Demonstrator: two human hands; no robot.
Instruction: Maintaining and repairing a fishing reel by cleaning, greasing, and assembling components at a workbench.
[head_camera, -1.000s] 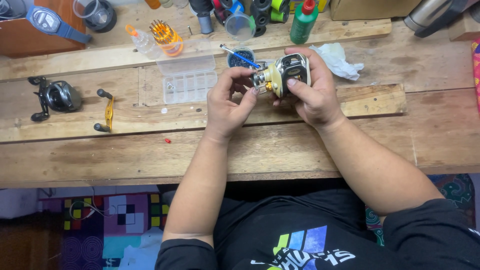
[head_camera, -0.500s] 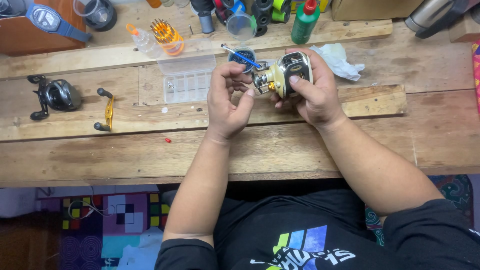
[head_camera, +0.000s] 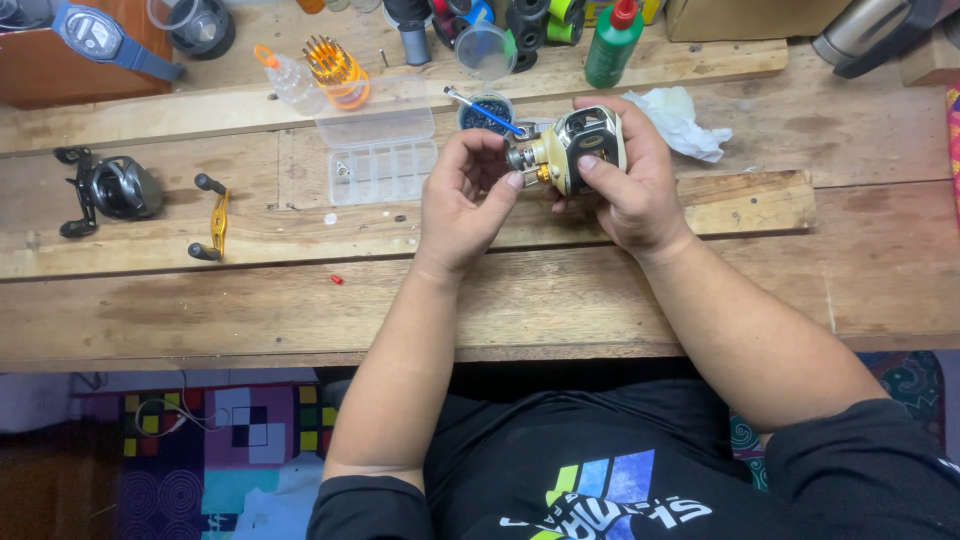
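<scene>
So my right hand (head_camera: 630, 190) is wrapped around a cream and black fishing reel (head_camera: 580, 148), held up over the wooden bench (head_camera: 500, 300), while my left hand (head_camera: 465, 205) pinches the metal end sticking out of its left side. The reel's long axis runs left-right, stub pointing left. Behind it sits a small round tub (head_camera: 478, 118) of dark bits with a blue brush in it, plus a clear compartment box (head_camera: 385, 170), mostly bare. One more reel (head_camera: 115, 188) lies far left, one yellow handle (head_camera: 215, 222) beside it.
</scene>
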